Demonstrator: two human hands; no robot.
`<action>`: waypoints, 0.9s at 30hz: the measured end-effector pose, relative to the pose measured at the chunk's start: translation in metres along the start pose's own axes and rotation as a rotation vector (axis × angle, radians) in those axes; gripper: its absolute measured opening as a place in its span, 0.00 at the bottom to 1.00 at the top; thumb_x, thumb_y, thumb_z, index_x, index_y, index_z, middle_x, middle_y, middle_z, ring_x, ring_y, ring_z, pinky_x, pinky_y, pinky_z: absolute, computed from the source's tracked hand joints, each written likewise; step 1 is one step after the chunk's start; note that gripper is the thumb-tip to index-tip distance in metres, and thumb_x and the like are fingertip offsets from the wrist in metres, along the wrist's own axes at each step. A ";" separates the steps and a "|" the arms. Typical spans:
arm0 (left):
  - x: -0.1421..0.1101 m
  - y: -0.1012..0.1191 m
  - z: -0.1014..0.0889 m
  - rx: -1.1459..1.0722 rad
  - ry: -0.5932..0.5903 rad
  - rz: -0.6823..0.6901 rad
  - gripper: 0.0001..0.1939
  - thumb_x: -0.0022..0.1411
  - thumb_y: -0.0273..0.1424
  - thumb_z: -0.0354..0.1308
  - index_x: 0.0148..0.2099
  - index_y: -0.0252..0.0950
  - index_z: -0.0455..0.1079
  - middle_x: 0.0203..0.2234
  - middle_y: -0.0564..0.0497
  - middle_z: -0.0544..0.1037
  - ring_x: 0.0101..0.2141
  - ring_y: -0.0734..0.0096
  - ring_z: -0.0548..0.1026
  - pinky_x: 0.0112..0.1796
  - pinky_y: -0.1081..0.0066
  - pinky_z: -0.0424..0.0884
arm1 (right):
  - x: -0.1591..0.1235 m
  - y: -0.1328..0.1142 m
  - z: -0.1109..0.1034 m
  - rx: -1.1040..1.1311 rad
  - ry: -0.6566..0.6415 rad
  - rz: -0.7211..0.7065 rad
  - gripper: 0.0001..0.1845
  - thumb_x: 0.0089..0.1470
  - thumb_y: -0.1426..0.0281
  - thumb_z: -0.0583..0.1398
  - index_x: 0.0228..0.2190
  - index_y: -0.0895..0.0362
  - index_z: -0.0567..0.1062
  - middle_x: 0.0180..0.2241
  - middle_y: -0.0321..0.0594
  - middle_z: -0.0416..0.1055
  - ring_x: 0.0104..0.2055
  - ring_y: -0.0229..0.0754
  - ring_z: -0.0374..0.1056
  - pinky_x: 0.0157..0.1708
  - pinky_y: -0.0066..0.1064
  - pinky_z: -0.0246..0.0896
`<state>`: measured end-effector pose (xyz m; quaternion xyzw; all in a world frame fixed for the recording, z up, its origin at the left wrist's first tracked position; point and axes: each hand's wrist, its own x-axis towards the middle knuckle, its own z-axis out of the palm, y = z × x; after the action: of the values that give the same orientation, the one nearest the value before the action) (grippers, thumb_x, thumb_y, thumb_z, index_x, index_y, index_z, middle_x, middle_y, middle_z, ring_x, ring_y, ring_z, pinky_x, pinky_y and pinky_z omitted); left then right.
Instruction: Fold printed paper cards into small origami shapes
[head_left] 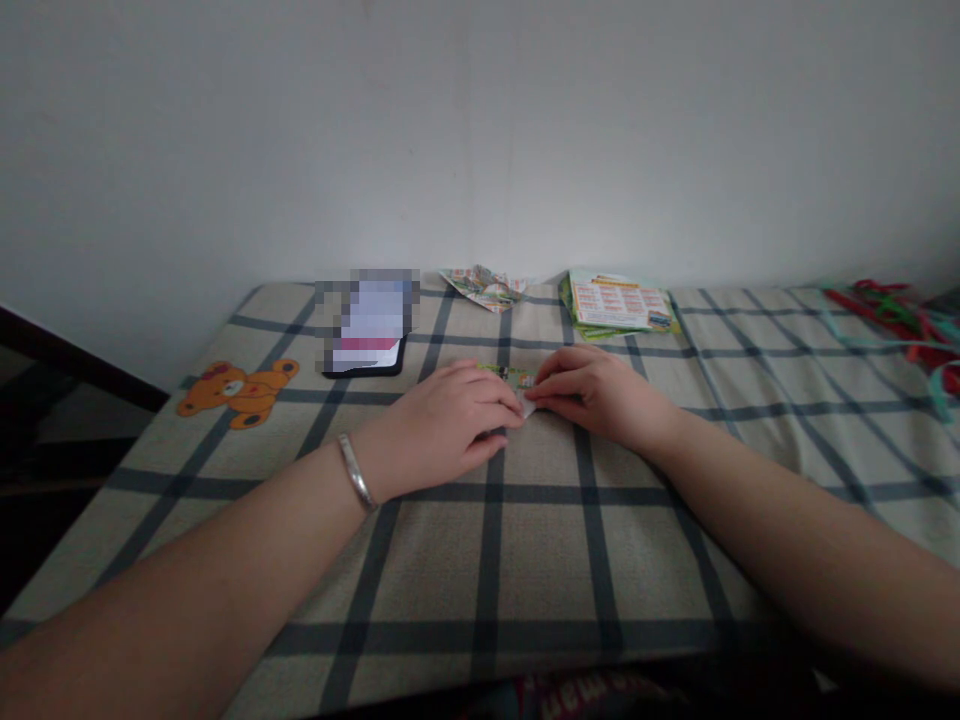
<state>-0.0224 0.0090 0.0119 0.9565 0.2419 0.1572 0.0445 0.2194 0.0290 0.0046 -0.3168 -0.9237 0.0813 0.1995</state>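
Note:
A small printed paper (517, 376), green and white, lies on the checked tablecloth between my hands, mostly covered by my fingers. It looks folded, with a pale corner at its near edge. Palm down over its left part rests my left hand (450, 415), fingers stretched forward and lying on the paper, thumb apart and touching the cloth. My right hand (592, 395) pinches the paper's right edge between thumb and fingers. The fingertips of both hands almost meet there. A silver bangle (355, 472) circles my left wrist.
Behind my hands lie a phone (367, 325) with a lit screen, a creased printed paper (487, 287) and a stack of printed leaflets (619, 303). A bear cutout (238, 393) is at left. Red and green ribbons (900, 325) lie far right. A wall (480, 130) borders the table's back.

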 end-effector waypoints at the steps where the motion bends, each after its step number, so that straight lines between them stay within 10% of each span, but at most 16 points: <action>1: 0.000 0.000 0.000 -0.005 -0.003 -0.015 0.12 0.61 0.28 0.59 0.47 0.41 0.74 0.48 0.52 0.77 0.51 0.65 0.71 0.59 0.54 0.60 | 0.000 0.000 0.000 -0.003 0.000 -0.001 0.10 0.60 0.68 0.59 0.39 0.54 0.81 0.39 0.42 0.75 0.40 0.41 0.69 0.42 0.33 0.63; 27: 0.001 0.021 -0.007 0.185 -0.081 -0.120 0.10 0.62 0.32 0.56 0.45 0.36 0.73 0.47 0.47 0.75 0.49 0.58 0.71 0.53 0.54 0.66 | -0.001 -0.026 -0.016 -0.337 -0.166 -0.207 0.11 0.62 0.70 0.56 0.41 0.54 0.77 0.46 0.39 0.75 0.48 0.46 0.67 0.44 0.37 0.63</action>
<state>-0.0146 -0.0090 0.0217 0.9458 0.3102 0.0925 -0.0249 0.2122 0.0087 0.0263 -0.2411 -0.9651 -0.0696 0.0743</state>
